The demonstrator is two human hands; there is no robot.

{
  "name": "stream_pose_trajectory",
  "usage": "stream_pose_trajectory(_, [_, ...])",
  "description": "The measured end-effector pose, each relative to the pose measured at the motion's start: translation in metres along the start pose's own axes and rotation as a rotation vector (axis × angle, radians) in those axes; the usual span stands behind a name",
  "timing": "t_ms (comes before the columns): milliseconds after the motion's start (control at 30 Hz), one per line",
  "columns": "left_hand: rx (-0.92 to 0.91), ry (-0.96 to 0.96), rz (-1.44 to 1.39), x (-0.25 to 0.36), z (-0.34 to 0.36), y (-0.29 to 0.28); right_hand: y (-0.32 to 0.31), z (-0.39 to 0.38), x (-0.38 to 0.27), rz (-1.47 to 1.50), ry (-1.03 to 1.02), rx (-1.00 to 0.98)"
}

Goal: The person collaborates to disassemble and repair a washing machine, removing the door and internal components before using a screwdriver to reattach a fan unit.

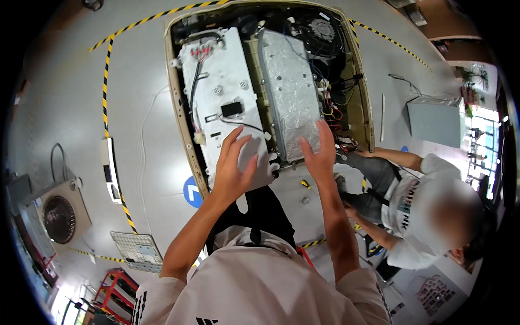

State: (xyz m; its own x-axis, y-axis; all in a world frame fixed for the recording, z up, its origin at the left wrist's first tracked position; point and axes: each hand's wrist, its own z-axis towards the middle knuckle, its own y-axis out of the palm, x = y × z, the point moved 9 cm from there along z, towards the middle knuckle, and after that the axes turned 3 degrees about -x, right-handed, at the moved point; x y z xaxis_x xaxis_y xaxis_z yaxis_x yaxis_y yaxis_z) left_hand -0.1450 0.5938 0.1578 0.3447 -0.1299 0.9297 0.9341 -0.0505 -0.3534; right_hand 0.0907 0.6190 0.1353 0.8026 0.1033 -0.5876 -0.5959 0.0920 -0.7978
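An open beige equipment housing [177, 97] holds a white plastic module [216, 73] with cables and a small black rectangle [232, 108]. Beside it lies a long foil-covered panel [290, 81], with a black fan [319, 35] and coloured wiring [333, 114] to the right. My left hand [234, 165] is over the lower part of the white module with fingers apart; whether it touches is unclear. My right hand [320, 151] is at the lower right of the foil panel, fingers spread, thumb at its surface. Neither hand visibly holds anything.
A co-worker [406, 195] crouches at the right, one hand near the housing's corner. A yellow-handled tool [305, 184] lies on the grey floor [141, 70]. A metal box [433, 122] is at right, an outdoor fan unit [59, 216] and red trolley [114, 287] at left.
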Motion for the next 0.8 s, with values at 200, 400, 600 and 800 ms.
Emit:
stream_pose_trajectory(200, [-0.076, -0.335, -0.267, -0.052, 0.076, 0.081, -0.033, -0.037, 0.079, 0.18, 0.282, 0.127])
stream_pose_trajectory(400, [-0.137, -0.799, -0.367, -0.072, 0.094, 0.119, 0.001, -0.04, 0.128, 0.508, 0.481, -0.037])
stream_pose_trajectory(600, [-0.059, -0.996, -0.515, -0.101, 0.085, 0.137, 0.024, -0.041, 0.143, 0.844, 0.574, -0.107])
stream_pose_trajectory(800, [-0.044, -0.965, -0.447, -0.104, 0.092, 0.137, 0.028, -0.041, 0.151, 0.957, 0.571, -0.084])
